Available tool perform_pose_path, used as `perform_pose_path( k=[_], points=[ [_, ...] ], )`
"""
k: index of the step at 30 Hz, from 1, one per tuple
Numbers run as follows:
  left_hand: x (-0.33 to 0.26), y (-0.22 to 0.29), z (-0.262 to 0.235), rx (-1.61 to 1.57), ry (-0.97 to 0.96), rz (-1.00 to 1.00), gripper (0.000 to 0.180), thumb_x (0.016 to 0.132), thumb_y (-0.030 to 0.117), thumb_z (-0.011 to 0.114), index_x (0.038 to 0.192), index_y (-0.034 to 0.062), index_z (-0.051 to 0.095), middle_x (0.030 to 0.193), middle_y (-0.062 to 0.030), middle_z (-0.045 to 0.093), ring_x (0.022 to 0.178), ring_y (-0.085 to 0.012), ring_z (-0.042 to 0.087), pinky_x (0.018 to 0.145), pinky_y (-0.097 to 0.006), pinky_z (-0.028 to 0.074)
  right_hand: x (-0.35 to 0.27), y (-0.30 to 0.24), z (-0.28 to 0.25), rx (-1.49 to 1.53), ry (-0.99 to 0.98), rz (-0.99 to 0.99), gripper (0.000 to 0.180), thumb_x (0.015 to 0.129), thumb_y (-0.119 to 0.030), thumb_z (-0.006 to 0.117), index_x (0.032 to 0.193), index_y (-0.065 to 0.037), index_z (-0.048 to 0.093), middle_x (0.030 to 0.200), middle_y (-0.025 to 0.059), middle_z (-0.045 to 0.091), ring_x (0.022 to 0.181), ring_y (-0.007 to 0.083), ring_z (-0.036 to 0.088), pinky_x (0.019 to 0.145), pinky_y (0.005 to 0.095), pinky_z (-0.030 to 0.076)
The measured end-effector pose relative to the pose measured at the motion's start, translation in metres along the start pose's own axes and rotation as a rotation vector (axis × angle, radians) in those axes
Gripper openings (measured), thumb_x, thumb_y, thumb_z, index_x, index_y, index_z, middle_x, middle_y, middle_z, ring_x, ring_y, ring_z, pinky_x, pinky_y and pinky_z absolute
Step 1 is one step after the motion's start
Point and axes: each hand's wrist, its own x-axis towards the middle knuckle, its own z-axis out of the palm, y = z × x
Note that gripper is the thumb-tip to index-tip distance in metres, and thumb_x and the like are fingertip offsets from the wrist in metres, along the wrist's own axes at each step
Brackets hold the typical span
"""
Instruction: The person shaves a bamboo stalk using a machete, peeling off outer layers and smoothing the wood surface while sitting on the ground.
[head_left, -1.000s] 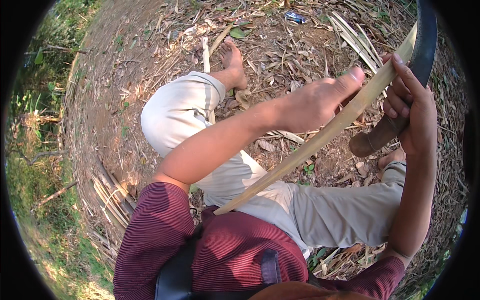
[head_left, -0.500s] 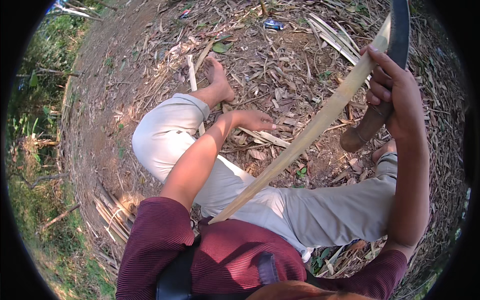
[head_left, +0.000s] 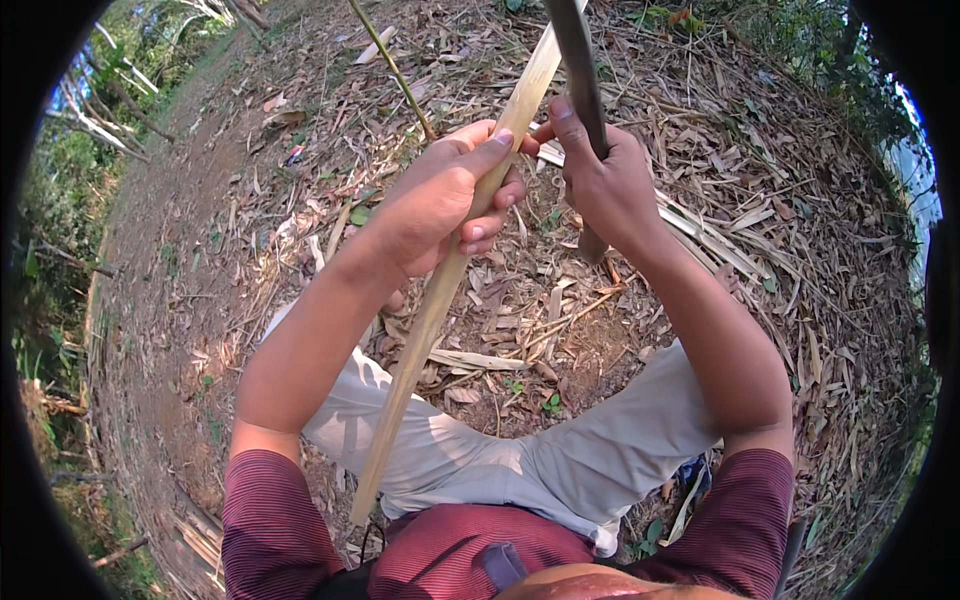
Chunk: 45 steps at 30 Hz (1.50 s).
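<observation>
1. Your pale strip (head_left: 425, 340) slants between your arms, upper end up and away by the blade, lower end down near your trousers (head_left: 450, 465); I cannot tell whether it rests on them.
2. Left hand (head_left: 440, 195): fingers wrapped round the strip above its middle, thumb lying along the top face.
3. Right hand (head_left: 605, 180): fingers curled round the knife (head_left: 580, 80), dark blade pointing up and away, handle end showing below the palm. The forefinger tip reaches toward the strip; contact not certain.
4. The blade's upper part lies just beside the strip's far end; whether the edge touches is unclear.
5. Judgement, holding: grip the strip firmly enough that it cannot roll, and brace the lower end if it wobbles.
6. Judgement, cutting: lay the edge at a shallow angle, with light, even strokes; steep pressure would probably dig in. Your left thumb is best kept out of the blade's path.
7. Pose: both elbows are bent outward, forearms converging before you, hands near each other. Right wrist looks fairly straight, a sound posture for control.
</observation>
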Motion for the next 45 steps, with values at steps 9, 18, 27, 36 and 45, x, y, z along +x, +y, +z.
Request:
perform_pose_path(
  k=[9, 18, 27, 36, 45],
  points=[
    [-0.032, -0.037, 0.033, 0.087, 0.339, 0.073, 0.024, 0.103, 0.022, 0.044, 0.090, 0.0024, 0.050, 0.067, -0.0017, 0.045, 0.048, -0.0063, 0.034, 0.042, -0.025, 0.025, -0.018, -0.005, -0.004, -0.991, 0.004, -0.588, 0.060, 0.079, -0.068, 0.067, 0.077, -0.008, 0.064, 0.058, 0.0066, 0.058, 0.049, 0.0261, 0.060, 0.046, 0.0385, 0.044],
    [-0.055, -0.082, 0.064, 0.262, 0.503, 0.228, 0.028, 0.107, 0.029, 0.044, 0.098, 0.0040, 0.053, 0.065, 0.0056, 0.042, 0.046, -0.0002, 0.030, 0.041, -0.020, 0.022, -0.024, 0.006, -0.021, -1.069, -0.042, -0.751, 0.074, 0.077, -0.082, 0.054, 0.067, -0.009, 0.056, 0.055, 0.0051, 0.053, 0.045, 0.0243, 0.057, 0.042, 0.0366, 0.040],
    [-0.045, -0.108, 0.045, 0.358, 0.600, 0.238, 0.016, 0.098, 0.005, 0.053, 0.110, -0.0032, 0.059, 0.087, -0.0100, 0.061, 0.078, -0.0163, 0.058, 0.071, -0.033, 0.046, -0.033, 0.022, -0.004, -1.150, -0.272, -0.578, 0.083, 0.075, -0.089, 0.046, 0.060, -0.008, 0.058, 0.050, 0.0084, 0.056, 0.040, 0.0245, 0.058, 0.041, 0.0382, 0.045],
    [-0.048, -0.103, 0.047, 0.273, 0.602, 0.266, 0.018, 0.101, 0.013, 0.054, 0.109, -0.0015, 0.060, 0.079, -0.0034, 0.057, 0.064, -0.0079, 0.048, 0.057, -0.026, 0.036, 0.012, 0.038, -0.029, -1.196, -0.083, -0.607, 0.085, 0.076, -0.090, 0.042, 0.055, -0.008, 0.052, 0.050, 0.0037, 0.052, 0.041, 0.0181, 0.054, 0.041, 0.0346, 0.043],
    [-0.040, -0.080, 0.031, -0.120, 0.334, 0.072, 0.025, 0.106, 0.028, 0.046, 0.107, 0.0042, 0.055, 0.071, 0.0051, 0.044, 0.046, 0.0016, 0.029, 0.040, -0.017, 0.022, 0.019, 0.025, -0.055, -0.602, 0.203, 0.028, 0.082, 0.091, -0.081, 0.026, 0.048, -0.011, 0.035, 0.049, -0.0007, 0.038, 0.044, 0.0144, 0.034, 0.044, 0.0329, 0.026]
  ],
)
